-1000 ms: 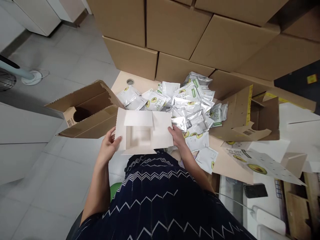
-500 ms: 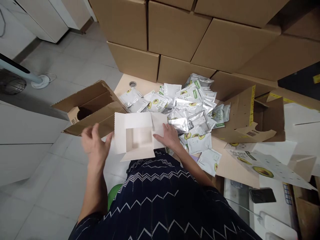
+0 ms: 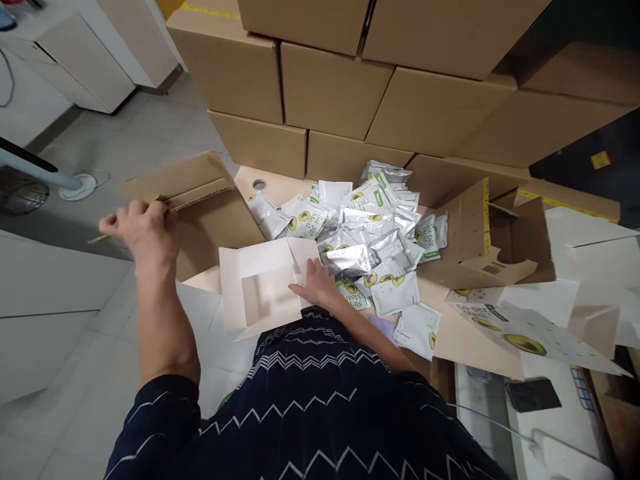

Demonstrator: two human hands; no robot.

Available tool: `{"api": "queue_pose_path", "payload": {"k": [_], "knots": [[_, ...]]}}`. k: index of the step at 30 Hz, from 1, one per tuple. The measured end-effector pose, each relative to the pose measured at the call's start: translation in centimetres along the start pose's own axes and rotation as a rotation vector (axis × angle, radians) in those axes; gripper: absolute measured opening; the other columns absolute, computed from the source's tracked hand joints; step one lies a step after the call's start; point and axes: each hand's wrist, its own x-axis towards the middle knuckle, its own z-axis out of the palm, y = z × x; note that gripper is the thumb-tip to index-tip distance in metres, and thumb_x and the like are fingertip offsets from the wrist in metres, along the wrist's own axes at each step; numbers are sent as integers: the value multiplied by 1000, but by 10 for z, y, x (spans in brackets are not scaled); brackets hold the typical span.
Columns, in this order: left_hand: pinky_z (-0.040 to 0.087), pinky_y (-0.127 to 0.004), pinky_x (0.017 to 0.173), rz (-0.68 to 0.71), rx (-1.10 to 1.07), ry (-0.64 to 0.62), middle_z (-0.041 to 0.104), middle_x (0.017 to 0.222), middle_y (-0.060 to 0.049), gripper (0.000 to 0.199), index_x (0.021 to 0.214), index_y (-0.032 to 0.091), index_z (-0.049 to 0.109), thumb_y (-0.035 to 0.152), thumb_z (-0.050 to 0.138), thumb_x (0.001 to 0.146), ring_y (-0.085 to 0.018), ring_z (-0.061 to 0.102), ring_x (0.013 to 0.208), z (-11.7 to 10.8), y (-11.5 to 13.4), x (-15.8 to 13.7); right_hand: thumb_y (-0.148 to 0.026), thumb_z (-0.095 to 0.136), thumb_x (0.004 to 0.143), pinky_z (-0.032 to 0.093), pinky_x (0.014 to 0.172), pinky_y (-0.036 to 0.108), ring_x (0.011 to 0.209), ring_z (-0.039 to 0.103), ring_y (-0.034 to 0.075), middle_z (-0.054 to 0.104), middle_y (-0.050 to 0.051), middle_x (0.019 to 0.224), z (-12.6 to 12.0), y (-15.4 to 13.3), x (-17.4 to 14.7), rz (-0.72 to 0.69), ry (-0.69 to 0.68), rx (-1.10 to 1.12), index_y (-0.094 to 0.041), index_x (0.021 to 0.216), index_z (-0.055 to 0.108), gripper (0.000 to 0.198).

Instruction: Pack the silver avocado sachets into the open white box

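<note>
My left hand (image 3: 145,230) is closed on the edge of a brown cardboard box (image 3: 220,223) at the left, which tilts with its flaps up. Against my body at the table's near edge stands an open white box (image 3: 270,287), its flaps spread and nothing visible inside. My right hand (image 3: 316,283) holds that white box by its right flap, the thumb toward the opening. Just beyond my right fingers lies a heap of silver and white sachets (image 3: 370,227) printed with avocados.
Large closed cartons (image 3: 335,87) form a stacked wall behind the table. To the right are an open brown carton (image 3: 520,233) and an avocado-printed white carton sheet (image 3: 540,333). A black phone (image 3: 533,395) lies at lower right. A stand fan's base (image 3: 77,187) is on the floor at left.
My left hand has moved left from beside the white box and taken hold of the brown box, which has tipped. My right hand stays on the white box's flap.
</note>
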Motion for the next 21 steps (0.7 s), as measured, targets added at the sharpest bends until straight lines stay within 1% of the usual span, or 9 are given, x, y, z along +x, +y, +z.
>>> {"api": "queue_pose_path", "payload": {"k": [2,4,9,12,15,17,18,20,21], "knots": [[21,-52,100,44,-55,0,60,113,-8,22,99,16,64,33,50,93,-25,42,109,4,26,23,-59,55,85,29,114,55,145,25,45,13,25,164,6,-2,3,-5,11,-7,-7,158,18,97],[19,-50,99,98,-133,16,60,114,-9,22,101,14,64,29,50,94,-24,41,111,17,53,46,-54,52,88,29,115,50,146,26,42,15,25,164,10,-3,4,-25,11,-2,-5,157,18,91],[16,-52,95,241,-317,29,63,109,-6,23,100,13,65,23,45,94,-23,40,122,74,113,83,-49,49,91,25,117,49,150,18,41,16,25,163,18,-2,1,-68,33,42,-3,156,20,85],[19,-52,98,331,-323,-85,65,113,-12,25,97,17,69,23,44,93,-26,44,123,111,129,87,-51,50,89,25,117,48,150,17,41,13,23,165,21,-2,-3,-70,33,73,-6,157,20,87],[25,-52,101,366,-293,-257,62,124,-16,28,107,18,70,21,49,88,-32,44,124,131,125,90,-51,53,87,26,118,48,151,15,40,11,22,165,22,-3,-6,-62,10,78,-7,158,17,91],[25,-54,106,365,-302,-307,53,138,-14,42,123,21,65,20,57,82,-36,35,134,127,113,95,-48,52,88,28,117,47,150,20,39,12,22,165,22,-3,-6,-47,-8,84,-7,158,15,89],[23,-56,110,365,-311,-316,47,145,-12,52,131,23,60,20,61,79,-37,29,139,119,107,96,-47,51,88,30,116,46,148,25,38,14,23,164,21,-3,-6,-43,-19,92,-6,158,15,88],[20,-57,114,358,-331,-326,36,154,-11,65,140,22,53,20,66,76,-39,22,144,90,93,91,-44,48,90,34,114,44,145,34,35,18,24,163,21,-2,-4,-54,-30,115,-4,157,16,84],[22,-58,114,369,-355,-322,34,154,-12,65,142,18,50,22,64,79,-38,23,143,70,86,82,-42,47,91,35,113,43,143,37,34,21,24,162,21,-2,-4,-66,-27,125,-4,157,17,82]]}}
